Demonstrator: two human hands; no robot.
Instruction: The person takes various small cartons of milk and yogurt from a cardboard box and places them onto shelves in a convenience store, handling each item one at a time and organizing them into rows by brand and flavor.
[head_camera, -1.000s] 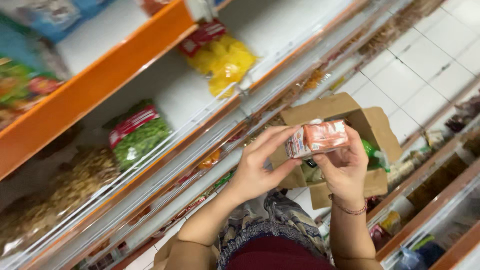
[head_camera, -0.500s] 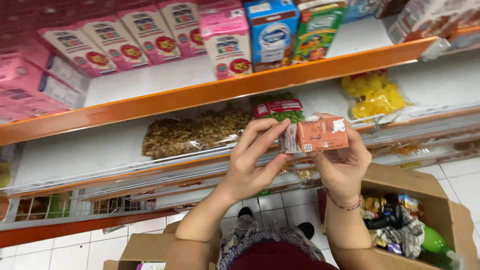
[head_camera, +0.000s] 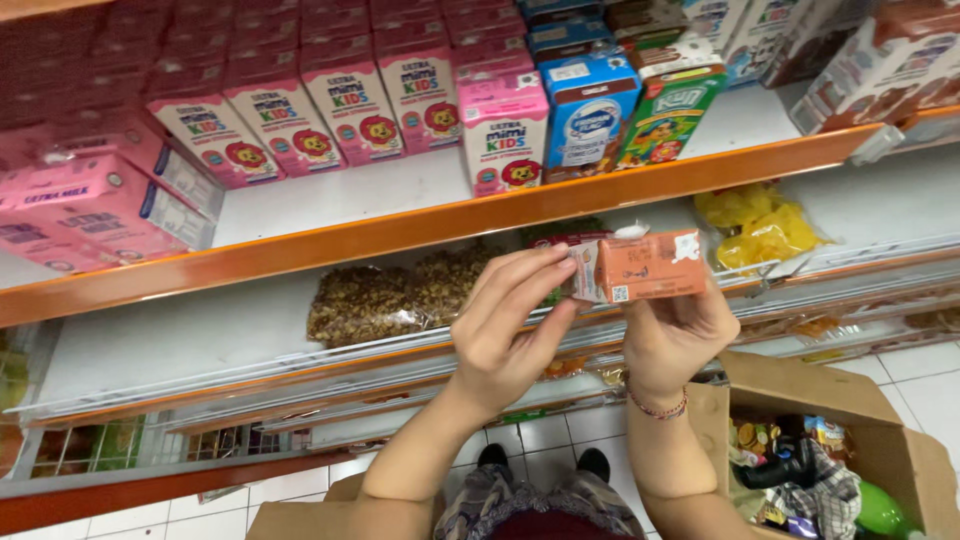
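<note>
While both hands (head_camera: 590, 325) pinch a small orange carton (head_camera: 650, 266), pink cartons (head_camera: 350, 105) line the shelf (head_camera: 400, 228)

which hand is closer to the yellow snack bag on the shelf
Right. The right hand, holding the orange carton, is just below-left of the yellow bag; the left hand is farther left.

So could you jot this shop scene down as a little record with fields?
Place: shop aisle with orange-edged shelves
Left hand: fingertips on the left end of a small orange carton
Right hand: grips the carton from below
Upper shelf: pink drink cartons, a blue carton
Middle shelf: brown snack bags, yellow snack bag
Floor, right: open cardboard box of goods
</note>
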